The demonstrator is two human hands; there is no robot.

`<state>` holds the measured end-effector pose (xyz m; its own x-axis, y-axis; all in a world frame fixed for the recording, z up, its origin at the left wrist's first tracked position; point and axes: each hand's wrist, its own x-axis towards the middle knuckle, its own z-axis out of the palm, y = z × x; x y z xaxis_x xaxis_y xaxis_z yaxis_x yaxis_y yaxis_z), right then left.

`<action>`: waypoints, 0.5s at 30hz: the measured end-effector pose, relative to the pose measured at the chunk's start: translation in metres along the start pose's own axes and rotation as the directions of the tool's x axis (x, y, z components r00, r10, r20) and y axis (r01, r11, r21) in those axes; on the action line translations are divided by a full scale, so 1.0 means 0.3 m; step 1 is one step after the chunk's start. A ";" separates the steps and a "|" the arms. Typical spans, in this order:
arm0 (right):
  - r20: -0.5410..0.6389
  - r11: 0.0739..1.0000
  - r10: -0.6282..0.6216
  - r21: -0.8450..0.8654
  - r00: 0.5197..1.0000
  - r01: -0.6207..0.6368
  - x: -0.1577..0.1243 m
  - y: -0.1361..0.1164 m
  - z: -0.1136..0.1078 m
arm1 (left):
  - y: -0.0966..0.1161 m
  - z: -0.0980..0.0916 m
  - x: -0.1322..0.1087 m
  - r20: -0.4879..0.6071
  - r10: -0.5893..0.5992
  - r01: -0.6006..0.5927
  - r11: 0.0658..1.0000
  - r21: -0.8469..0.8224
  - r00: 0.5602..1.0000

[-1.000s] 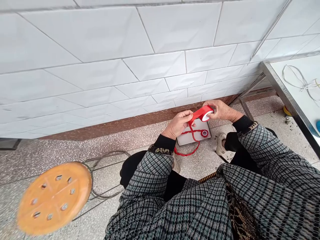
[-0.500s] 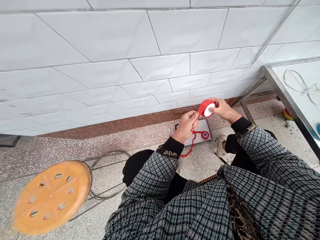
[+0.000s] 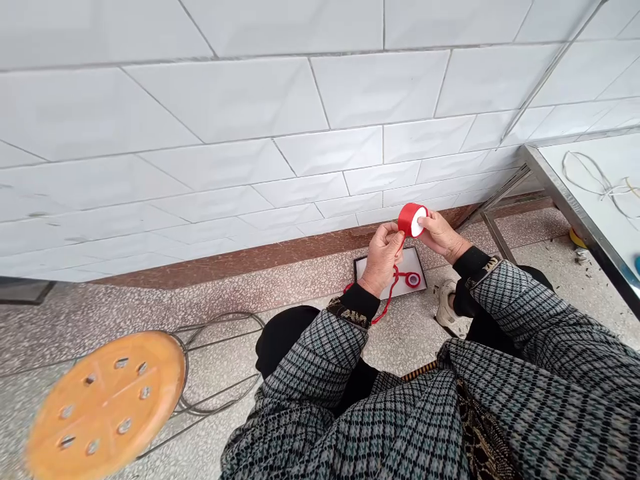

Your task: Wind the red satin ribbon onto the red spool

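Note:
A roll of red ribbon [image 3: 409,217] with a white core is held up in front of the tiled wall. My right hand [image 3: 441,235] grips it from the right side, with the thumb at the core. At its lower left, my left hand [image 3: 384,253] is closed on the red strip that comes off the roll. A twisted red length [image 3: 388,301] hangs below that hand; part of it is hidden behind the wrist. Below, a smaller red roll [image 3: 413,280] lies in a shallow white, dark-edged tray [image 3: 411,260] on the floor.
An orange stool [image 3: 107,400] with a holed seat and metal legs lies on its side at the left. On the right stands a metal-framed table [image 3: 565,180] with a white cable [image 3: 600,183] on top. The white tiled wall [image 3: 330,147] rises ahead.
The roll has turned slightly between my hands, and its strip shows narrower at my left fingers. Left hand and sleeve have shifted a little right. The whole view has tipped up slightly.

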<state>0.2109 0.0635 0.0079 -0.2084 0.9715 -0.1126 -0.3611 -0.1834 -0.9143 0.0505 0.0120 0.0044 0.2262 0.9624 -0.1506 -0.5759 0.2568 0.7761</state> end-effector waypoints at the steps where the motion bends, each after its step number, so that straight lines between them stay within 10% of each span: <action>1: 0.003 0.999 0.004 0.032 1.000 -0.005 0.000 0.010 0.009 | -0.001 0.004 0.002 -0.016 0.010 -0.010 1.000 -0.018 1.000; 15: -0.131 0.927 0.134 0.368 0.982 -0.078 0.001 0.099 0.093 | -0.018 -0.032 0.053 0.022 0.009 -0.007 0.994 -0.112 1.000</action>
<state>0.1749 0.0542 -0.0084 -0.1344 0.9492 -0.2844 -0.6530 -0.3007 -0.6951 0.0498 0.0268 -0.0080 0.2379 0.9625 -0.1302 -0.6615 0.2587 0.7039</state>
